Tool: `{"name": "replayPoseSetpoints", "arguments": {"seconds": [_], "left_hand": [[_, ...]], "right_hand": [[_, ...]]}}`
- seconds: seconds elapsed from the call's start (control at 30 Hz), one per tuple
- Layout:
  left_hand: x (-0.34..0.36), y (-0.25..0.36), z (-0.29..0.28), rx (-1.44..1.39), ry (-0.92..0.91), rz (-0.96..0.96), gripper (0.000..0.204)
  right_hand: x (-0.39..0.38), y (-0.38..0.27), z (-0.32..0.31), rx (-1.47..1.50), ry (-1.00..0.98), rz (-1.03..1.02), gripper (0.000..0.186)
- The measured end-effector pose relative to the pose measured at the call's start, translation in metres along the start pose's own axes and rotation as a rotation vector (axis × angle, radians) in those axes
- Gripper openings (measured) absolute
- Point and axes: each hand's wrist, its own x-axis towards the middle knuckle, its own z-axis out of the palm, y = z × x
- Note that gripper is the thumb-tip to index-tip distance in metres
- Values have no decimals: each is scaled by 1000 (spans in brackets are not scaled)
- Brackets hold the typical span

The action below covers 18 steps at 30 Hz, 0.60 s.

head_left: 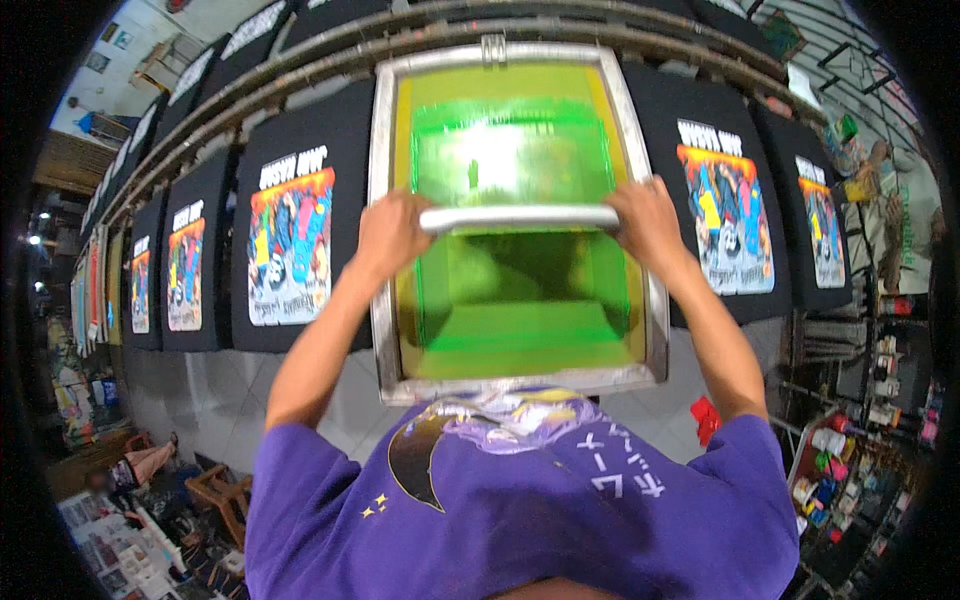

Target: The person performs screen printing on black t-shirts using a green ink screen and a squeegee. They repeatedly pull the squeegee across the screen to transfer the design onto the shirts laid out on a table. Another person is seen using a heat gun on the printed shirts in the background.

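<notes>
A screen-printing screen [515,315] with an aluminium frame, yellow-green mesh and bright green inner area lies in the middle, with a glare patch on its upper half. Across it runs a pale metal squeegee [519,217]. My left hand [396,226] is closed round the squeegee's left end, near the frame's left side. My right hand [638,222] grips its right end, near the frame's right side. The squeegee's blade is hard to make out. A small metal clamp [494,49] sits at the top of the frame.
Black T-shirts with colourful prints [290,250] [727,225] lie on boards either side, with more rows beyond a rail [300,62]. A person [140,465] sits at the lower left near a wooden stool [215,500]. Small containers [830,470] crowd a rack at the lower right.
</notes>
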Motion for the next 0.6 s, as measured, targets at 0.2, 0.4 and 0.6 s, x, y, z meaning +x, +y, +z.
{"name": "replayPoseSetpoints", "arguments": {"seconds": [0.2, 0.4, 0.6], "left_hand": [[-198, 65, 35, -132, 129, 86, 50], [-214, 64, 62, -122, 189, 86, 41], [-168, 46, 74, -87, 218, 59, 46]], "right_hand": [[-171, -105, 8, 50, 74, 79, 25], [-196, -117, 39, 24, 127, 170, 25], [-157, -84, 66, 28, 226, 145, 24]]}}
